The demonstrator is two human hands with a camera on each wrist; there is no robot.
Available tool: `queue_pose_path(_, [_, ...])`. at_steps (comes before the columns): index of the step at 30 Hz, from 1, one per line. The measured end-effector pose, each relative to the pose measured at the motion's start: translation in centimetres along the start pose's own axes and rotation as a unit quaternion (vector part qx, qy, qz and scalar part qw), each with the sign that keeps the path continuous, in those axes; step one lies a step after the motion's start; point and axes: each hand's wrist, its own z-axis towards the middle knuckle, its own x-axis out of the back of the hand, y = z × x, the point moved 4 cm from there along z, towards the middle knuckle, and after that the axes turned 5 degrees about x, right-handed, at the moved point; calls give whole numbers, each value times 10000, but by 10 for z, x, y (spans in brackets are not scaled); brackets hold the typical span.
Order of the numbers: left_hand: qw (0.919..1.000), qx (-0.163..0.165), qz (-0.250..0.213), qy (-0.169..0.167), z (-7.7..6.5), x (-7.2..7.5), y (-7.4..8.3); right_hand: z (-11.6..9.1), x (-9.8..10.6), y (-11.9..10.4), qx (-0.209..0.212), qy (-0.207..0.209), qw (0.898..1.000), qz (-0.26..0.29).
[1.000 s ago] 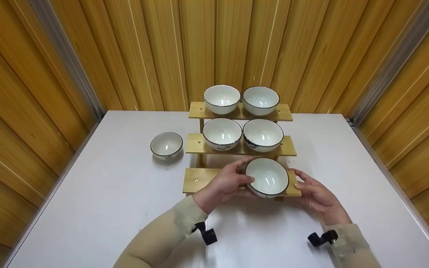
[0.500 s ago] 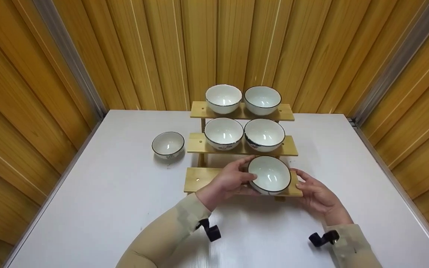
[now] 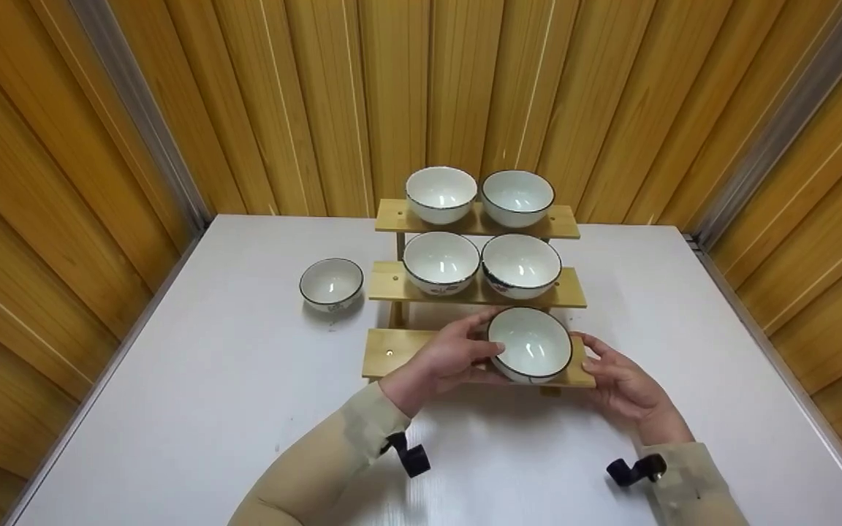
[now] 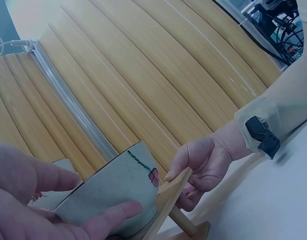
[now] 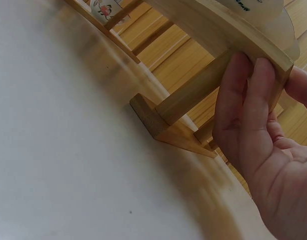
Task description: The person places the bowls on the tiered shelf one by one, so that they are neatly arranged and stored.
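Observation:
A white bowl (image 3: 534, 343) with a dark rim is at the right part of the lowest step of a three-step wooden stand (image 3: 384, 354). My left hand (image 3: 457, 354) grips this bowl from its left side, thumb over the rim and fingers around the outer wall; a painted flower shows on the bowl (image 4: 121, 185) in the left wrist view. With thumb and fingers, my right hand (image 3: 622, 380) holds the right end of the lowest step. In the right wrist view its fingers (image 5: 261, 85) lie against the underside of the board (image 5: 248, 35).
Two bowls stand on the middle step, a left one (image 3: 441, 263) and a right one (image 3: 522, 267). The top step bears two more bowls (image 3: 441, 195). A smaller bowl (image 3: 331, 283) rests on the white table (image 3: 194, 394) left of the stand. Wood-patterned walls (image 3: 319, 109) enclose the table.
The held bowl has shifted slightly back and right on the lowest step with my left hand, mostly during the first half second. My right hand keeps its hold on the board's end.

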Motion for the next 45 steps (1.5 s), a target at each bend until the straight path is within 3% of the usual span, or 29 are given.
queue_pose_path(6, [9999, -104, -116, -61, -5, 6, -2, 0, 1, 0, 65, -128, 9998, 131])
queue_pose_path(13, [9997, -161, -137, -125, -27, 24, -2, 0, 2, 0, 43, -6, 9999, 161])
queue_pose_path(25, [9985, -538, -93, 17, -78, 89, 5, 0, 0, 0, -3, -105, 9997, 217])
queue_pose_path(29, [9967, -689, -182, 389, -95, 118, 12, 1, 1, 0, -29, -100, 9996, 246])
queue_pose_path(33, [9902, -882, -232, 1054, -109, 148, 21, 0, 1, -1, 20, -88, 9999, 96])
queue_pose_path(40, [9691, -1046, -816, 2079, -121, 195, 33, 2, 0, -1, 28, -227, 9997, 60])
queue_pose_path(45, [9540, -1024, -1079, 2604, -118, 223, 37, 2, 0, -1, 23, -241, 9995, 204])
